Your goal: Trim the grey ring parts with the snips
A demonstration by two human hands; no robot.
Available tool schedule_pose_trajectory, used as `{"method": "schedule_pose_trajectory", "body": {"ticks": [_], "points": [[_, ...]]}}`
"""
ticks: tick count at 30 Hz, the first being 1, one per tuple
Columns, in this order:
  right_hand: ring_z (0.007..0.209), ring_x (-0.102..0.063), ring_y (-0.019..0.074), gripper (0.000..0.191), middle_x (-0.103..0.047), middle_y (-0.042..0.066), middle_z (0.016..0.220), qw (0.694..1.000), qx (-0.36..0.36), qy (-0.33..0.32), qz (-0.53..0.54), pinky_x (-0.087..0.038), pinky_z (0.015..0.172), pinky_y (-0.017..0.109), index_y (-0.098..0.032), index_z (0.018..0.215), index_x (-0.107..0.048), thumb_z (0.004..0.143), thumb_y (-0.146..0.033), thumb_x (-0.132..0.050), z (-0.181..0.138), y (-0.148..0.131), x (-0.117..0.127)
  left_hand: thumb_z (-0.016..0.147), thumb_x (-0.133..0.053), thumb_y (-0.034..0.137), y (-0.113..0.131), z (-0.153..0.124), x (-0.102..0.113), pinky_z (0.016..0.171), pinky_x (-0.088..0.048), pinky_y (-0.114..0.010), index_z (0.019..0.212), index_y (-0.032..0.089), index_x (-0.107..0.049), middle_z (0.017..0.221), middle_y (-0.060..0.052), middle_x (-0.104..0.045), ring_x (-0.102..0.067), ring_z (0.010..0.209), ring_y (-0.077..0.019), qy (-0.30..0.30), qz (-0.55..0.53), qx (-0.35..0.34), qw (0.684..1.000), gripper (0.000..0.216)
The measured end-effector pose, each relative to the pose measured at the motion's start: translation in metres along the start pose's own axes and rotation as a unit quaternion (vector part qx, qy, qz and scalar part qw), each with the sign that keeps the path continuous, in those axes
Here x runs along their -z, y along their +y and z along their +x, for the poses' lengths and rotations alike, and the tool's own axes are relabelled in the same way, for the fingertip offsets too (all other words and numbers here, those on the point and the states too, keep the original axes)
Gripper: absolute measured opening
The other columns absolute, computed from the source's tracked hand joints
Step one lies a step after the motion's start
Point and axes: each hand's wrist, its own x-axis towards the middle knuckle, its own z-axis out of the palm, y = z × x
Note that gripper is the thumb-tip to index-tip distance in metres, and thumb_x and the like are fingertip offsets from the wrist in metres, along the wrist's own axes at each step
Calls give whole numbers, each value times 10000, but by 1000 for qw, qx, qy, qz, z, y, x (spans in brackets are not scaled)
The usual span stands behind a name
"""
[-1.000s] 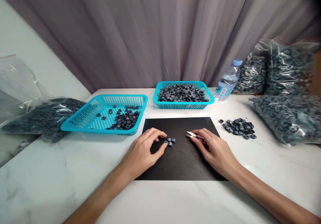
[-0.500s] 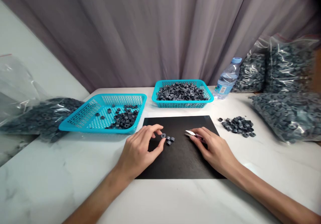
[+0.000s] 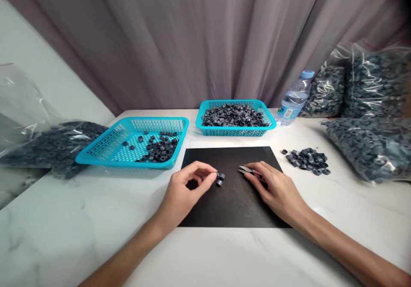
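Observation:
On a black mat my left hand pinches thumb and fingers together at a small cluster of grey ring parts; whether a ring sits in the pinch is hidden. Farther right on the mat, my right hand rests with its fingers curled over small metal snips, whose blades point left toward the rings.
A tilted teal basket with some rings stands at left, a fuller teal basket behind the mat. A loose ring pile lies right, by a water bottle. Bags of rings crowd the right; another bag lies left.
My left fingers closed from a loose spread into a pinch at the ring cluster. The right hand with the snips barely moved.

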Motion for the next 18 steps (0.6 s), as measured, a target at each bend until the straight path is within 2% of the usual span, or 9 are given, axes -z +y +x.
{"method": "schedule_pose_trajectory", "body": {"ticks": [1,3,6,11,18], "points": [[905,-736,235,268,-724,73,1082,1000,-1,-1,2,-569,738,358,-245,1164,-625,1064,-414,-443,0,0,0,913,-715,322,2,1,-1,705,-509,-280,916,196,-738,896,-52,-744,-657,790,-179,-27,-77,64,995,129],[905,-737,232,254,-725,66,1084,1000,-3,0,2,-568,742,358,-244,1163,-625,1062,-405,-456,0,1,0,914,-726,348,4,1,-2,729,-509,-246,923,175,-745,926,-60,-753,-655,810,-157,-78,-208,166,961,174],[909,-736,230,242,-724,60,1087,1000,-3,3,1,-566,752,359,-241,1161,-624,1060,-395,-467,-1,1,0,910,-753,336,4,1,-3,743,-502,-205,934,164,-735,961,-63,-767,-661,824,-127,-97,-314,245,912,174],[906,-735,228,246,-729,62,1085,1000,-5,0,0,-570,744,350,-250,1161,-634,1056,-401,-470,-1,0,1,924,-747,369,2,-1,-5,684,-517,-200,907,148,-730,959,-103,-797,-723,833,-150,-106,-362,278,884,223],[903,-739,230,259,-734,66,1090,1000,2,4,-5,-582,739,350,-245,1159,-640,1053,-408,-469,-1,1,1,927,-742,389,0,-1,-8,675,-516,-205,892,145,-723,946,-101,-798,-733,832,-157,-106,-359,275,886,247]]}}
